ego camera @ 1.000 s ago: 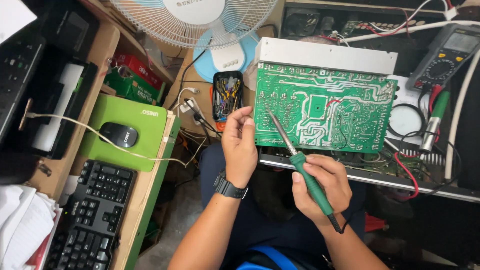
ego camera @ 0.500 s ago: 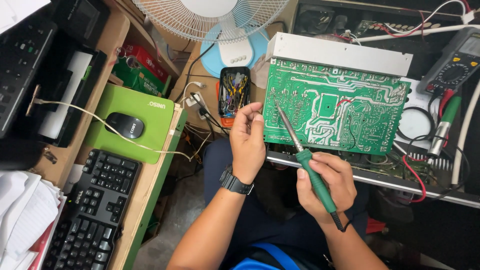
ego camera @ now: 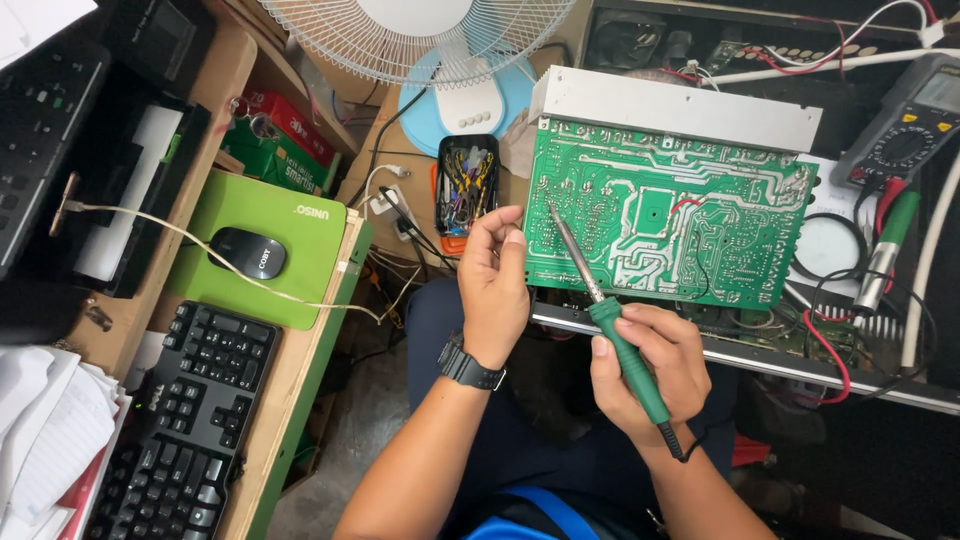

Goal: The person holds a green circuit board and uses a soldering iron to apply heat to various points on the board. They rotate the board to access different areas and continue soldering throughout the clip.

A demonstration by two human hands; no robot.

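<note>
Here, green circuit board (ego camera: 668,220) upright, silvery traces, right hand (ego camera: 650,365) gripping green-handled soldering iron (ego camera: 612,320), left hand (ego camera: 495,275) pinching its edge

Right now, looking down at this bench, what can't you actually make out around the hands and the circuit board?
Head view:
- Whether the left hand pinches solder wire: too thin to see.
- Whether the soldering iron tip touches the circuit board: too small to tell.
- The board's component side: faces away.
- The board's lower edge: behind the right hand.
- The multimeter: cut off by the right edge.
- The fan: cut off at the top.
</note>
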